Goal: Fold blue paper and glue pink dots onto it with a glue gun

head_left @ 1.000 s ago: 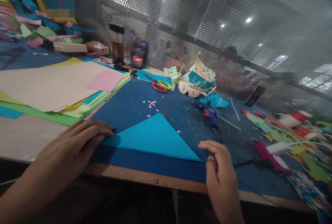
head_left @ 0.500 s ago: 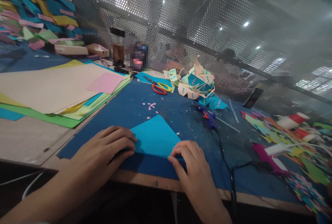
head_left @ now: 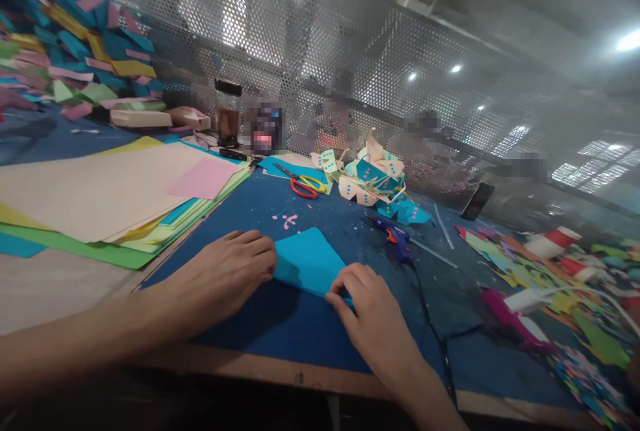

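Observation:
A folded sheet of blue paper [head_left: 311, 259] lies on the dark blue mat, its peak pointing away from me. My left hand [head_left: 233, 271] is closed at the sheet's left corner, with the fingers curled together and the thumb tip mostly hidden. At the right corner, my right hand [head_left: 367, 301] pinches the near edge between thumb and fingers. Small pink paper bits [head_left: 286, 220] are scattered just beyond the sheet. Farther back lie scissors [head_left: 305, 186] with red and yellow handles.
Large coloured sheets [head_left: 100, 191] are stacked at left. A blue glue gun [head_left: 397, 238] with a black cord lies to the right, below folded dotted paper pieces [head_left: 375, 174]. A lidded jar [head_left: 229, 114] stands behind. Paper scraps [head_left: 540, 264] and a magenta object [head_left: 515, 321] are at far right.
My left hand has slid right and its fingers have curled in more at the paper's left corner. The right hand keeps its pinch. The camera view has tilted up slightly.

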`<state>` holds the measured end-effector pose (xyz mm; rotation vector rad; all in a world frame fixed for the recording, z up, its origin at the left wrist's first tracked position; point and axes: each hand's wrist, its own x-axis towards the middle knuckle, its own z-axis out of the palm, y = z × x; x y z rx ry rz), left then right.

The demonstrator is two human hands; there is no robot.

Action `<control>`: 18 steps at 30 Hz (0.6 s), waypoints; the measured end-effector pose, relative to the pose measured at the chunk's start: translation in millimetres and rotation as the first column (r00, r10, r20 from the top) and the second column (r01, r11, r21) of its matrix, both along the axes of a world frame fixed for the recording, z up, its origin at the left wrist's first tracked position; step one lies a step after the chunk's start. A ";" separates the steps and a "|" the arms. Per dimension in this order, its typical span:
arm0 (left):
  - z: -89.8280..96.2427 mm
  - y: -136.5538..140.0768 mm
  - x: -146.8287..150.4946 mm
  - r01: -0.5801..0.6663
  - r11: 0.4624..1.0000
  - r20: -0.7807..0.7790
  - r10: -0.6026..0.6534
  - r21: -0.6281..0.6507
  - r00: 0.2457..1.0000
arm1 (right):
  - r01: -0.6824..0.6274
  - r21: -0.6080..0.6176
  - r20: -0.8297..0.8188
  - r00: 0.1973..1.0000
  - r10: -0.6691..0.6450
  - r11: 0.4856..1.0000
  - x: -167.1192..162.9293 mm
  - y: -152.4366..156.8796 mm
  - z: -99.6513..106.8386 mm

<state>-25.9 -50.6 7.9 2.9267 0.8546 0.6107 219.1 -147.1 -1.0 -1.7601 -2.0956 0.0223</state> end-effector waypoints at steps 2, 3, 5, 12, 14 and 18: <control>3.8 7.7 3.7 0.032 0.999 -0.091 -0.034 -0.027 0.995 | -0.016 -0.029 0.043 0.999 0.017 0.999 3.0 6.5 3.7; 5.4 11.5 5.3 0.041 0.998 -0.113 -0.045 -0.038 0.993 | -0.024 -0.042 0.058 0.998 0.026 0.999 4.5 9.9 5.2; 8.2 19.0 8.0 0.063 0.997 -0.135 -0.069 -0.048 0.988 | -0.028 -0.061 0.072 0.997 0.032 0.998 6.9 16.7 7.5; 17.9 41.3 16.8 0.101 0.993 -0.149 -0.109 -0.062 0.983 | -0.018 -0.110 0.054 0.998 0.024 0.994 11.9 34.1 7.7; 19.0 46.1 19.0 0.110 0.991 -0.140 -0.119 -0.075 0.983 | -0.012 -0.121 0.037 0.999 0.016 0.993 12.4 38.3 8.4; 12.3 53.4 19.2 0.101 0.987 -0.112 -0.115 -0.128 0.987 | -0.027 -0.153 -0.036 0.999 0.022 0.988 11.8 46.2 12.9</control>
